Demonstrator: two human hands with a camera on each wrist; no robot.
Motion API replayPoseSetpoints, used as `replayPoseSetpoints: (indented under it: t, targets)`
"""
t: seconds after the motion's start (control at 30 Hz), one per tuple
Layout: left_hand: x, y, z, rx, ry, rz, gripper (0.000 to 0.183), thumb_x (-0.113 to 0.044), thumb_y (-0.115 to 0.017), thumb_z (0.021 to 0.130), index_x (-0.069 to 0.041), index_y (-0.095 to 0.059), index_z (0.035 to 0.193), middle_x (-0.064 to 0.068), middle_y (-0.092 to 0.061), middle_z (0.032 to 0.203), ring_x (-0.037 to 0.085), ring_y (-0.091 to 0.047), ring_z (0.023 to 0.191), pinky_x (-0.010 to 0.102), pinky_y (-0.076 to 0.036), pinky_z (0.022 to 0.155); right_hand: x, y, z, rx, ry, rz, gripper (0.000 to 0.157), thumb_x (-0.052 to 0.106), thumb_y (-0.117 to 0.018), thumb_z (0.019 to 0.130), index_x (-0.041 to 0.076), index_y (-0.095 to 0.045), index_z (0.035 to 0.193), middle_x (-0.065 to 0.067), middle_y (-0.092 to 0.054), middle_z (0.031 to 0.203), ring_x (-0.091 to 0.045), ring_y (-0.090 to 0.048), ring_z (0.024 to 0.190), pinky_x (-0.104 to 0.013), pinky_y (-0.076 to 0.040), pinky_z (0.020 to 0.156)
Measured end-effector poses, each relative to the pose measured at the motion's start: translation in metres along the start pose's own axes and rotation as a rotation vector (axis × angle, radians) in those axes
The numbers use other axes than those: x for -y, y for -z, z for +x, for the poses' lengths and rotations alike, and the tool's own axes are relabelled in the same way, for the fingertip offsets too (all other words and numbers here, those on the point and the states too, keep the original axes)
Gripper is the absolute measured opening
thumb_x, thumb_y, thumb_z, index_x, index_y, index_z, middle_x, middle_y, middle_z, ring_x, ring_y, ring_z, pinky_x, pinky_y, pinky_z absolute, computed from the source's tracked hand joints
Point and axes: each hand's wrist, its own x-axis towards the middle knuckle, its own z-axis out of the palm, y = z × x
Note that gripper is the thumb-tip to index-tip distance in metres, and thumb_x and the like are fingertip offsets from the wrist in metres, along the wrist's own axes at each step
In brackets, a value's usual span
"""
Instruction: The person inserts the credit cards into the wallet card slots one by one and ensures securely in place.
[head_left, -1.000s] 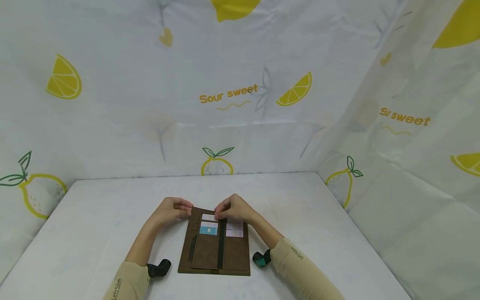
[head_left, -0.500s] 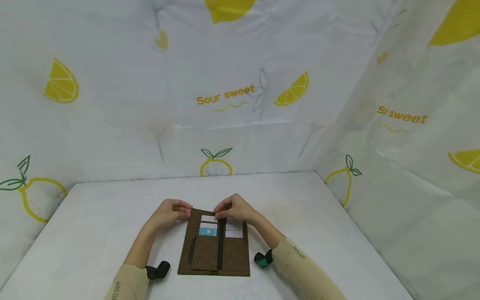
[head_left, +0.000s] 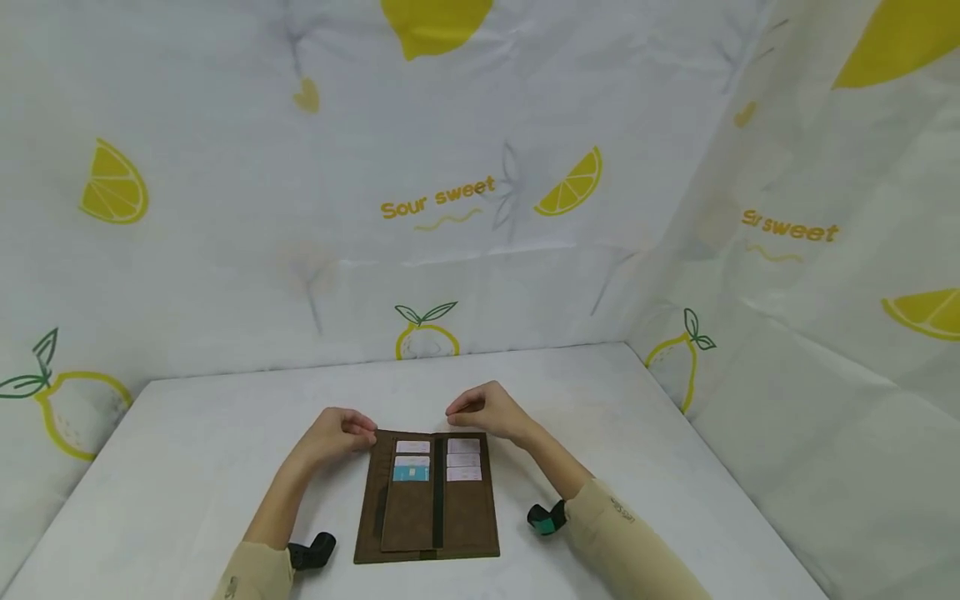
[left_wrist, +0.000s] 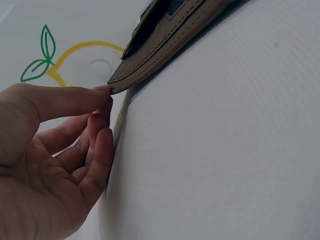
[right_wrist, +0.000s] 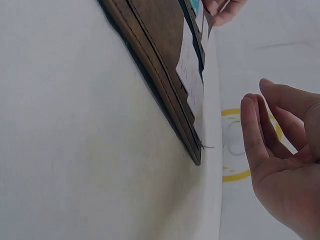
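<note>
A brown wallet (head_left: 468, 521) lies spread flat, with a dark strip down its middle. Pale cards (head_left: 463, 459) fill slots on its right half; on the left half a blue-fronted card (head_left: 411, 473) sits below white ones. My left hand (head_left: 339, 435) pinches the wallet's far left corner between thumb and fingers, and the left wrist view shows that corner at the thumb tip (left_wrist: 102, 90). Just beyond the wallet's far right edge, my right hand (head_left: 491, 411) hovers with nothing in it, its fingers (right_wrist: 252, 125) loosely bent and apart from the thumb.
The wallet rests on a white table (head_left: 615, 433). Behind and to the right hang white cloths printed with lemons, such as a lemon slice (head_left: 568, 183). Black wrist cameras (head_left: 313, 552) are strapped to both forearms.
My right hand has left the top of the wallet's left card section and moved right and away, uncovering the upper cards. My left hand keeps its hold on the corner.
</note>
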Motion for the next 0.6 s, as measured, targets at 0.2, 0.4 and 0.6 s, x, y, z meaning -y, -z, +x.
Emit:
replayPoseSetpoints:
  t: [0.2,0.4,0.6]
  targets:
    - [0.001,0.007,-0.006,0.012,0.004,0.023,0.016,-0.003,-0.08,0.09,0.005,-0.076,0.103,0.008,-0.075,0.084,0.014,-0.062,0.077,0.027,-0.05,0.07,0.0,0.007,0.0,-0.007,-0.005,-0.002,0.016,0.014,-0.079,0.1,0.001,-0.083,0.109,-0.013,-0.083,0.109,-0.007,-0.075,0.092,-0.023,-0.06,0.088]
    - [0.0,0.006,-0.005,0.034,-0.036,0.037,0.015,-0.004,-0.08,0.09,0.005,-0.077,0.102,0.007,-0.075,0.083,0.013,-0.062,0.076,0.025,-0.049,0.068,-0.003,0.01,-0.002,-0.015,-0.006,-0.007,0.015,0.016,-0.079,0.1,0.004,-0.083,0.108,-0.013,-0.083,0.109,-0.008,-0.074,0.092,-0.023,-0.059,0.087]
    - [-0.005,0.001,-0.003,0.005,-0.062,0.158,0.012,-0.008,-0.079,0.093,0.002,-0.078,0.097,0.006,-0.073,0.081,0.013,-0.06,0.074,0.027,-0.048,0.068,-0.011,0.017,-0.008,-0.079,-0.004,-0.02,0.016,0.016,-0.078,0.1,0.003,-0.083,0.108,-0.014,-0.083,0.109,-0.01,-0.073,0.091,-0.023,-0.059,0.086]
